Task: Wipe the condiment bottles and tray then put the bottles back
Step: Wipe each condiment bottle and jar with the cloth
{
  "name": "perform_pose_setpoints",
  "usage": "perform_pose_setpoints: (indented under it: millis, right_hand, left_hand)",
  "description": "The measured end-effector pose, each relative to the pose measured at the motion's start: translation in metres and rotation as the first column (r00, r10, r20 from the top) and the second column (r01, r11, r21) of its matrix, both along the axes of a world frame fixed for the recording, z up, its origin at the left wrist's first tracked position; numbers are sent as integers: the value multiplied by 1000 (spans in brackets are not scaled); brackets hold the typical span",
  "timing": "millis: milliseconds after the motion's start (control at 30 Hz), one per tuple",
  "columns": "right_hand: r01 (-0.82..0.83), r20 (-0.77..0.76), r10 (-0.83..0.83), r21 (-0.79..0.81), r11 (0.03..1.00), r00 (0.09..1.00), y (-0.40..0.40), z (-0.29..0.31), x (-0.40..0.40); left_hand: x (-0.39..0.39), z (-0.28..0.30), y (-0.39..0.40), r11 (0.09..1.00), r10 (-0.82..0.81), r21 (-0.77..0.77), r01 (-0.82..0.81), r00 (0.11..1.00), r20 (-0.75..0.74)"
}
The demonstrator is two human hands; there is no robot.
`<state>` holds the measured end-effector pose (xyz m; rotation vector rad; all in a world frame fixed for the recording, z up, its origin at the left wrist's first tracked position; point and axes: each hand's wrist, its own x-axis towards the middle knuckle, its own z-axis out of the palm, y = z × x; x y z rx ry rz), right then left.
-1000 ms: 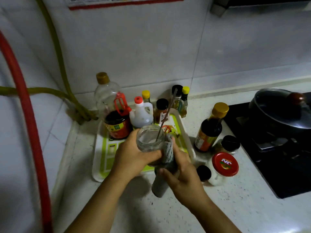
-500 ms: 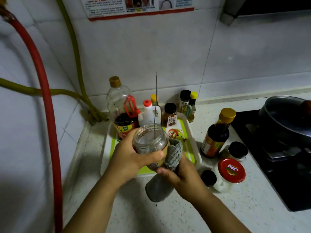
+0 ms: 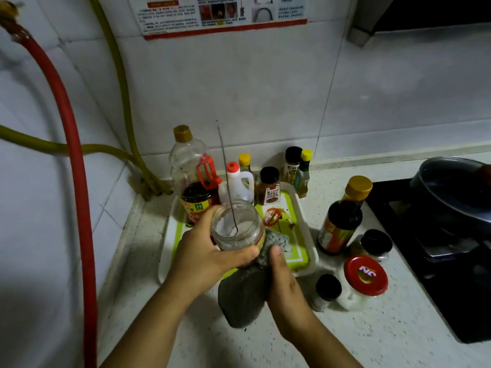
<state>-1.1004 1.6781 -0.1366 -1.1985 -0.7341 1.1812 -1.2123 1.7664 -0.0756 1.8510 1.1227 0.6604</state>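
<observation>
Change: the thin metal spoon handle (image 3: 225,168), leaning right a second ago, now stands nearly upright in the jar, and the right hand has slid the cloth round to the jar's right side.
Jar: a clear, round glass jar (image 3: 237,225) with an open mouth and white powder inside, held above the front of the tray.
Left hand: the left hand (image 3: 206,257) has its fingers wrapped round the jar's smooth wall.
Right hand: the right hand (image 3: 285,286) presses a grey, nubbly cloth (image 3: 243,298) against the jar, thumb up, fingers curled into the fabric; the loose end hangs limp.
Tray: a white plastic tray (image 3: 308,229) with a green, stained base, on the speckled stone counter (image 3: 385,341).
On tray: a tall clear bottle (image 3: 187,160), a white jug (image 3: 240,181), a small brown spice jar (image 3: 269,187).
Beside tray: a dark sauce bottle (image 3: 342,216) and a red-lidded jar (image 3: 365,276) to the right.
Far right: a dark metal pan (image 3: 451,187) on the stove.
</observation>
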Motion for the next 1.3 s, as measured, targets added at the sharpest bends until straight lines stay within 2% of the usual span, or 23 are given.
perform_pose_setpoints:
  millis: [67, 167, 267, 433, 533, 667, 800, 867, 967, 1067, 1233, 1300]
  right_hand:
    - [18, 61, -20, 28, 999, 998, -2, -3, 1]
    - [-66, 201, 59, 28, 997, 978, -6, -1, 6]
    - [-175, 416, 127, 80, 981, 900, -8, 0, 15]
    - [-298, 641, 193, 59, 953, 743, -9, 14, 24]
    - [-311, 721, 169, 68, 948, 672, -11, 18, 21]
    - [-294, 756, 120, 99, 951, 644, -12, 8, 14]
    - [-253, 834, 80, 73, 965, 545, -13, -7, -1]
    - [-219, 800, 73, 75, 973, 595, -9, -6, -4]
    - [-161, 670, 16, 156, 975, 742, -2, -1, 4]
    - [-158, 553, 40, 167, 973, 832, 0, 8, 17]
    - [-148, 440, 44, 204, 968, 897, 3, 19, 29]
    - [-118, 431, 19, 204, 972, 902, 4, 19, 29]
  left_hand:
    - [-2, 3, 1, 999, -54, 7, 54, 998, -25]
    - [-7, 8, 5, 994, -112, -2, 112, 993, -45]
    - [-10, 12, 6, 981, -192, -24, 191, 980, -53]
    - [-14, 14, 8, 969, -244, -58, 242, 969, -27]
    - [-13, 12, 8, 968, -235, -85, 234, 972, 0]
    - [-11, 9, 3, 981, -180, -74, 182, 983, 29]
    - [-8, 3, -1, 998, -26, -64, 31, 997, 77]
    - [-7, 1, -3, 996, -7, -85, 14, 997, 83]
    - [-9, 7, 1, 971, -120, -190, 142, 985, 126]
    - [-17, 13, 12, 938, -177, -262, 229, 962, 206]
    - [-18, 9, 23, 935, -256, -237, 264, 965, 65]
    - [-15, 9, 21, 930, -263, -240, 279, 960, 96]
